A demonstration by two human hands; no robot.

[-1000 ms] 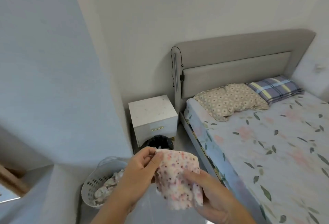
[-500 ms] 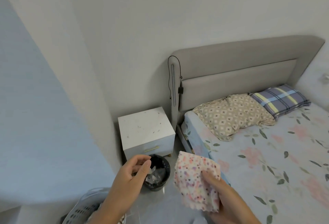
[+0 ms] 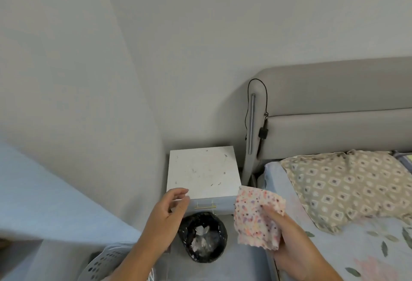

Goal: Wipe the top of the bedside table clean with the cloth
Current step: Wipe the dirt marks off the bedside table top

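Head view, right hand (image 3: pixel 289 236) grasping cloth (image 3: pixel 256 216) beside table (image 3: pixel 201 172), left hand (image 3: pixel 166 216) released, empty, bin (image 3: pixel 202 237) below.

Soft even light, slight blur, wide-angle bowing.

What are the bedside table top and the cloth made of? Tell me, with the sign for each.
Bedside table top: looks like a hard, smooth white panel, matte, perhaps laminate or painted board; flat with crisp edges, dark specks lying on it.
Cloth: thin soft fabric, pink with small printed dots; it drapes and folds in the right hand.
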